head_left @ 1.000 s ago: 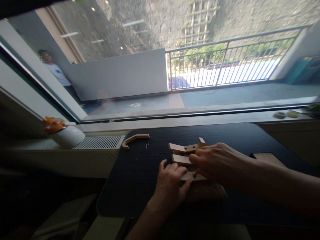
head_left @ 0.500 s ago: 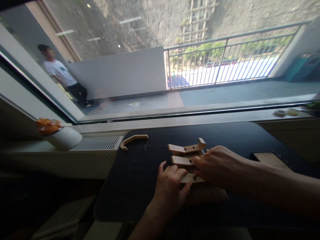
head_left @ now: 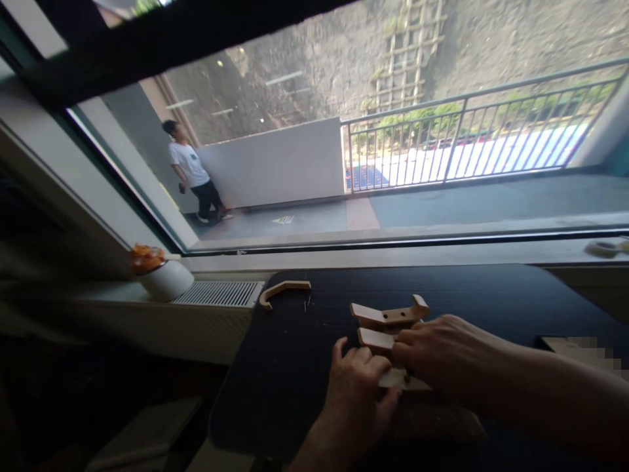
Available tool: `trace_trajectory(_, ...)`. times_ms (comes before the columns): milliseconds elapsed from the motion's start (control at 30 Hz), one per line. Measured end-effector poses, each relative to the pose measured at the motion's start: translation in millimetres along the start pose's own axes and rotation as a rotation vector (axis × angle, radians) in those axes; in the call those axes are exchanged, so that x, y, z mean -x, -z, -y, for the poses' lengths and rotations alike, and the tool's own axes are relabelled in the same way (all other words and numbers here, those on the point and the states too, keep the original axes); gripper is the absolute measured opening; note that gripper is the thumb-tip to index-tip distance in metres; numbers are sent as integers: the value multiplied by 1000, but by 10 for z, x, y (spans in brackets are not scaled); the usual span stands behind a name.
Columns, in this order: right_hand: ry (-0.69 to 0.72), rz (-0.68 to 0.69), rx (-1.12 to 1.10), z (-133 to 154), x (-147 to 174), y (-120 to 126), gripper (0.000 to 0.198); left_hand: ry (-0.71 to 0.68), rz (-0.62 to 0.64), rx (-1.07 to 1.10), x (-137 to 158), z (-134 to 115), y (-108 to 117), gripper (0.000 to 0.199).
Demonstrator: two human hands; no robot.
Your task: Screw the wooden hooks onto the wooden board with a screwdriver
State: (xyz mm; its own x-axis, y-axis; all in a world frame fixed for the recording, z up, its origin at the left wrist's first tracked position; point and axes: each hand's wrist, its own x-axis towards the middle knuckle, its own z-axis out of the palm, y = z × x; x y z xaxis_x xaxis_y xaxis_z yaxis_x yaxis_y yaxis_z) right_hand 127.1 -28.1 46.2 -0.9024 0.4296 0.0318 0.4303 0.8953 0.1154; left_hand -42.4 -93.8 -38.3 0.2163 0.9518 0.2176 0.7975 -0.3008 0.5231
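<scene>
Toward the right of the dark surface (head_left: 275, 383), a far hook (head_left: 394, 316), a middle hook (head_left: 376, 340) and a near hook (head_left: 393, 378), all wooden, sit in a row; a loose hook (head_left: 287, 286) lies far left beside two small pins (head_left: 309, 301), so I'd judge the work partway, with that one left. The left hand (head_left: 356, 387) has fingers and thumb around the near hook's left end. The right hand (head_left: 432, 344) curls its fingers against the middle hook; what they grasp, I can't tell.

Left of the left hand (head_left: 356, 390), the dark tabletop (head_left: 270, 373) gives open passage up to the curved wooden hook (head_left: 289, 285) and thin pins (head_left: 305, 306). Ahead, a two-holed wooden hook (head_left: 394, 315) obstructs; the right forearm (head_left: 521, 370) bars the right.
</scene>
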Motion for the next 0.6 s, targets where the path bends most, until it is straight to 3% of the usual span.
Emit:
trace_trajectory(100, 1, 23, -78, -4, -15, 19, 18, -1, -7, 18, 13, 5, -16, 24)
trace_trajectory(333, -192, 49, -8, 12, -19, 14, 11, 0, -30, 53, 5, 21, -29, 18)
trace_trajectory(600, -104, -105, -175, -58, 81, 36, 17, -10, -49, 47, 2, 85, -86, 21)
